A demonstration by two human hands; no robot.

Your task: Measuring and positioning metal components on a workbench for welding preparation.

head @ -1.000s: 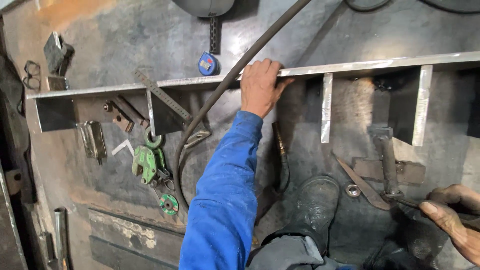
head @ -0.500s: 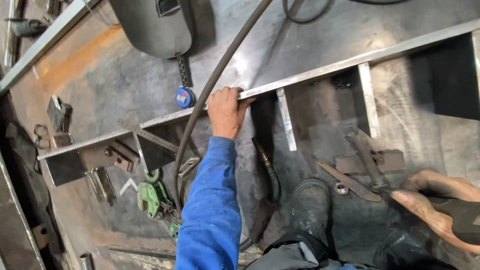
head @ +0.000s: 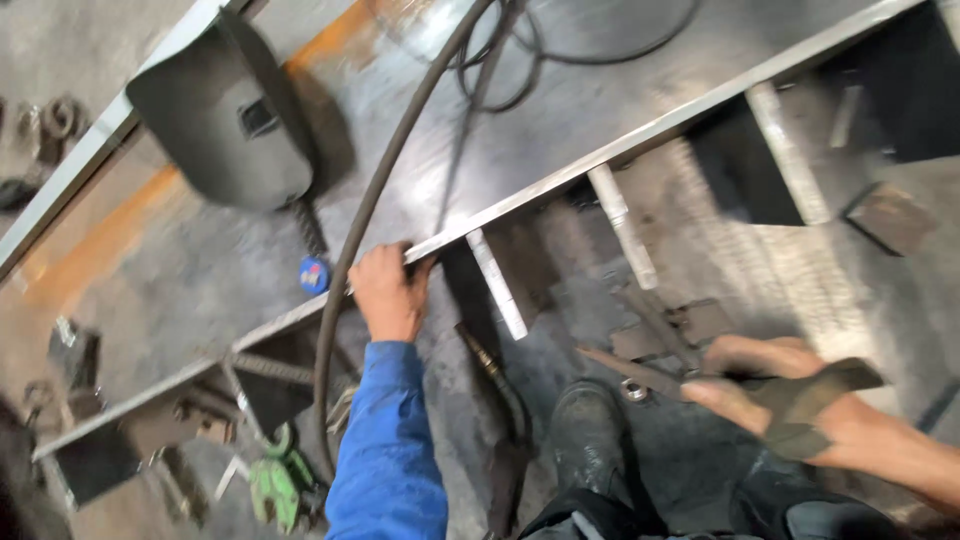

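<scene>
My left hand (head: 390, 292), in a blue sleeve, grips the top edge of a long steel bar (head: 650, 130) that runs diagonally from lower left to upper right. Short upright steel ribs (head: 500, 285) stand under the bar, just right of that hand. My right hand (head: 760, 385) is low on the right, apart from the bar, and holds a dark flat tool (head: 815, 395) whose tip points left over some scrap plates (head: 665, 335). A thick black hose (head: 365, 215) crosses the bar right beside my left hand.
A dark welding mask (head: 225, 110) lies on the steel floor at upper left, with a blue round object (head: 313, 275) below it. A green clamp (head: 270, 487) sits at lower left. My boot (head: 590, 440), a nut (head: 633, 390) and a torch cable (head: 495, 372) lie near the bottom middle.
The view has swung, so the bar now runs more steeply and the mask has come into sight. My right hand has risen and moved left with the tool. My left hand stays on the bar.
</scene>
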